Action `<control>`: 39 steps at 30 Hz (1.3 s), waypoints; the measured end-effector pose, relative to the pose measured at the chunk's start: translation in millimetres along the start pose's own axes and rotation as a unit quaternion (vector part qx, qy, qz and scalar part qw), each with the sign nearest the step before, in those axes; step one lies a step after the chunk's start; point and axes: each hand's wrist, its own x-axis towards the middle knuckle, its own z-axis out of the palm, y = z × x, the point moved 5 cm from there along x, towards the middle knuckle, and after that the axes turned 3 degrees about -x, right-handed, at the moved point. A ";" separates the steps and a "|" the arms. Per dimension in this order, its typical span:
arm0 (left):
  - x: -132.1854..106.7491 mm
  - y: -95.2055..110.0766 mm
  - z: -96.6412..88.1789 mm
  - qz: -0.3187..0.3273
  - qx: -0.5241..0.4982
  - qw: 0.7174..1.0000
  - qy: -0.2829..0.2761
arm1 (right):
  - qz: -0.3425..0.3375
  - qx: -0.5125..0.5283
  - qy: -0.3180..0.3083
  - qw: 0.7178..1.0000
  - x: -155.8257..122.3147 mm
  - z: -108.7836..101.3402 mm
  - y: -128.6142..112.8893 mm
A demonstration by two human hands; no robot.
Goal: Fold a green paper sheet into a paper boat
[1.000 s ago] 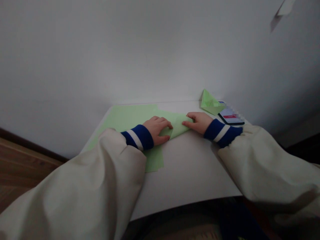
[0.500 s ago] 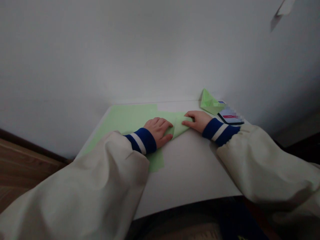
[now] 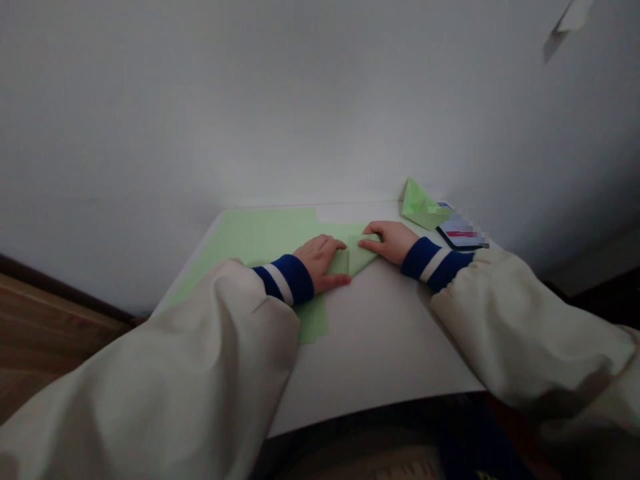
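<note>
A light green folded paper (image 3: 356, 260) lies on the white table, with slanting edges and a crease between my hands. My left hand (image 3: 323, 261) rests on its left part, thumb and fingers spread apart, the thumb along the near edge. At the right end, my right hand (image 3: 387, 240) grips the paper between thumb and fingers. Part of the folded paper is hidden under both hands.
Large green sheets (image 3: 270, 230) lie under and beyond my left arm on the white table (image 3: 380, 360). A folded green paper shape (image 3: 420, 207) stands at the back right, against a phone (image 3: 463, 237). The wall (image 3: 300, 100) rises behind the table.
My left thumb and fingers have spread wider and shifted slightly right. My right hand has moved a little left with the paper's right end, and the crease now looks more upright.
</note>
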 end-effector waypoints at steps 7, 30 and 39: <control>2.8 4.5 -3.7 -0.024 0.005 0.999 -0.030 | 0.018 -0.029 -0.016 0.999 5.9 5.9 0.8; 3.7 10.0 -9.3 -0.030 0.027 0.998 -0.039 | 0.038 -0.095 0.018 0.995 5.9 0.8 0.5; 3.9 8.2 -6.2 -0.037 0.016 0.998 -0.049 | 0.030 -0.120 0.012 0.992 5.7 1.1 -2.0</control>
